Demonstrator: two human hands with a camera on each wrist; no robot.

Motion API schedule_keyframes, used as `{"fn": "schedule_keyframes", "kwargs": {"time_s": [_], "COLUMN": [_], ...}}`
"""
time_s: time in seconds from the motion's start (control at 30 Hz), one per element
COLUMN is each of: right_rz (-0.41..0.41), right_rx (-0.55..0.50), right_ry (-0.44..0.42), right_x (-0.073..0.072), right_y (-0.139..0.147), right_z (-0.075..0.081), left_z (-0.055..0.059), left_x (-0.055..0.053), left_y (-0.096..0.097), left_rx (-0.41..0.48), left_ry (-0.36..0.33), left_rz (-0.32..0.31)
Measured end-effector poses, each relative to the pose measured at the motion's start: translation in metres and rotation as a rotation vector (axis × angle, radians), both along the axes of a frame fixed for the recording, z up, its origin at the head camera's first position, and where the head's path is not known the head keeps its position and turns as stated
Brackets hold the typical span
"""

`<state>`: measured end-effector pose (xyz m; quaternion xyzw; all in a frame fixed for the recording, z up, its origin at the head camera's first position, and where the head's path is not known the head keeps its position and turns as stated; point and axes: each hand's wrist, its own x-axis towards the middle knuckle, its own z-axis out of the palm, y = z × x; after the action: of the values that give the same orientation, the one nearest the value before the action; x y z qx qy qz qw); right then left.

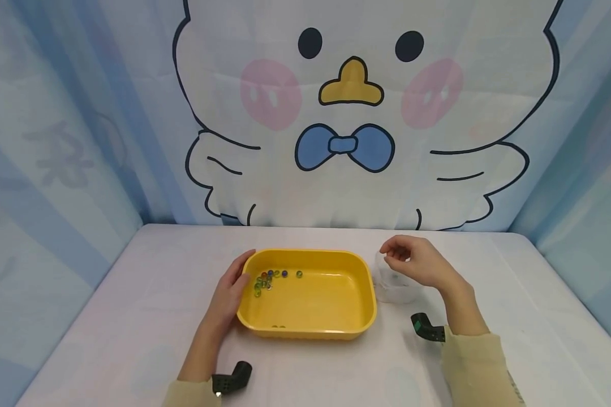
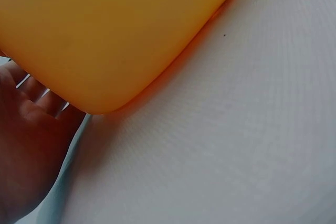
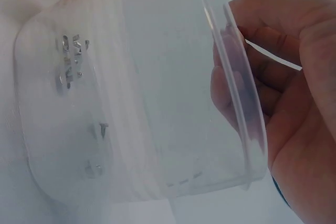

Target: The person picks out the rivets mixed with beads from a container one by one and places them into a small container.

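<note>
A shallow yellow tray [image 1: 310, 308] stands on the table, with several glass marbles [image 1: 263, 280] clustered toward its far left corner. My left hand [image 1: 230, 294] holds the tray's left side, thumb at the rim and fingers along the outer wall; its fingers also show beside the tray [image 2: 115, 40] in the left wrist view. To the right of the tray is a clear plastic container [image 1: 394, 291]. At its rim my right hand [image 1: 417, 260] has curled fingers, some of them seen through the clear wall of the container [image 3: 163, 77]. Its exact fingertip contact is partly hidden.
Black wrist cameras [image 1: 232, 379] are strapped to both forearms. A curtain [image 1: 346, 198] printed with a cartoon bird rises behind the table's far edge, with blue curtains [image 1: 56, 169] at the sides. Embossed marks [image 3: 72, 61] show on the container's base.
</note>
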<state>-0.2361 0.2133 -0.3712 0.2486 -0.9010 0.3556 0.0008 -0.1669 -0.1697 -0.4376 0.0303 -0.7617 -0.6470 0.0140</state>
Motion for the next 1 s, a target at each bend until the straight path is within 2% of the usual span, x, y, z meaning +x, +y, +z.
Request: {"fn": "schedule_keyframes", "kwargs": {"time_s": [0.43, 1.0], "right_rz": [-0.019, -0.022], "right_rx": [0.066, 0.047], "right_ry": [-0.016, 0.028], "right_x": [-0.0024, -0.002], "right_y": [0.0055, 0.0061], "right_z": [-0.0038, -0.0016], "left_z": [0.0027, 0.0001], "left_x": [0.0017, -0.0006], "left_y": [-0.0001, 0.0001], "left_rx": [0.01, -0.012], "left_ry": [0.003, -0.011], "left_rz": [-0.011, 0.0]}}
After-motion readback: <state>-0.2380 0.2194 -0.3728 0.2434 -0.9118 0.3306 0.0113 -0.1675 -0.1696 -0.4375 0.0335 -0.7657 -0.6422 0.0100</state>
